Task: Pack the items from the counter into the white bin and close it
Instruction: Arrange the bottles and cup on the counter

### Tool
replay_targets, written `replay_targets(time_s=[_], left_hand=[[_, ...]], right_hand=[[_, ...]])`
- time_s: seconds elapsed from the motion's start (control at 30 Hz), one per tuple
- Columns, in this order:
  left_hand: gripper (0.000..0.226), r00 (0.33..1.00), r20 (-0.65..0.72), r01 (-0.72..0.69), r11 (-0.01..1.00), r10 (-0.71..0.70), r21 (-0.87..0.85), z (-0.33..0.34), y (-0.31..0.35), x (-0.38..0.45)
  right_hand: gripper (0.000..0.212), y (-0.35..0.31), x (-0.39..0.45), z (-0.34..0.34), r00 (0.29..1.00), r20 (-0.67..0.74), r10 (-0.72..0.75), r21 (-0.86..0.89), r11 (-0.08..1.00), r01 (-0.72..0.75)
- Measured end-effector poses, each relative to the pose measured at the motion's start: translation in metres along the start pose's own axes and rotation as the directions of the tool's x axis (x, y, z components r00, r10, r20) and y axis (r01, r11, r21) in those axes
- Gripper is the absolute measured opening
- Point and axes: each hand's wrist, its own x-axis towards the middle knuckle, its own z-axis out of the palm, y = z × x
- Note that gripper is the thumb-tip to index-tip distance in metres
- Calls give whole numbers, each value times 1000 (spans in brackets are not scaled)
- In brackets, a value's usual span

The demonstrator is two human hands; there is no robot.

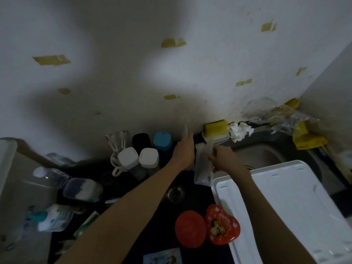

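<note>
Presently, a translucent white plastic bag (202, 164) is held up between both hands above the dark surface (156, 189), just past the near left corner of the white bin (285, 202). The left hand (183, 151) is stretched forward, its grip pinched on the top edge of the bag close to the wall, while the right hand (222, 159) has its grip curled round the bag's nearer edge; how far the fingers are pressed together cannot be told through the blur. The bin is seen just right of the right hand, with its white lid (297, 216) lying flat on top, partly over the sink (266, 155). Directly below the two forearms, a round red lid (190, 228) and a red heart-shaped tin (222, 223) are set side by side, touching or nearly so, against the bin's left wall. A clear glass (175, 193) is placed under the left forearm. Left of the left hand, several capped bottles (139, 159) and a cup of toothbrushes (116, 149) are grouped. Beyond the hands, a yellow sponge (215, 127) is propped against the wall.
</note>
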Motion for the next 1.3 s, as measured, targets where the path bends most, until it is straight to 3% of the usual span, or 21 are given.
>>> replay_targets(time_s=[0.13,0.3,0.43,0.6,0.7,0.77,0.93,1.1,1.2,1.3], left_hand=[[35,998,15,-59,997,60,-50,18,-9,-19],[65,997,65,-35,997,40,-74,31,-16,-35],[51,999,49,-1,985,10,-170,7,-18,-52],[30,998,42,-42,969,54,-243,-51,-27,-119],[26,1000,-6,4,968,-6,-250,-85,-55,-164],[21,995,-73,48,975,-66,-218,-106,-82,-190],[20,956,-145,236,962,-255,-137,-159,-156,-243],[20,870,-234,424,901,-434,-94,-193,-228,-287],[20,800,-314,498,857,-512,-128,-185,-249,-303],[30,773,-314,563,824,-551,-58,-154,-263,-304]], right_hand=[[18,-4,5,6,998,13,-62,14,998,62],[22,-1,8,21,996,69,-52,29,998,50],[41,1,13,30,999,34,-30,-25,999,31],[54,-10,-10,23,990,-136,-43,8,999,45],[48,-44,-43,28,931,-322,-172,81,975,209],[40,-75,-64,42,887,-345,-307,104,927,361],[37,-144,-97,87,832,-182,-524,185,813,553],[37,-196,-106,129,779,10,-627,207,764,612],[31,-223,-105,153,744,74,-664,138,746,652],[21,-248,-102,182,708,183,-682,116,731,673]])
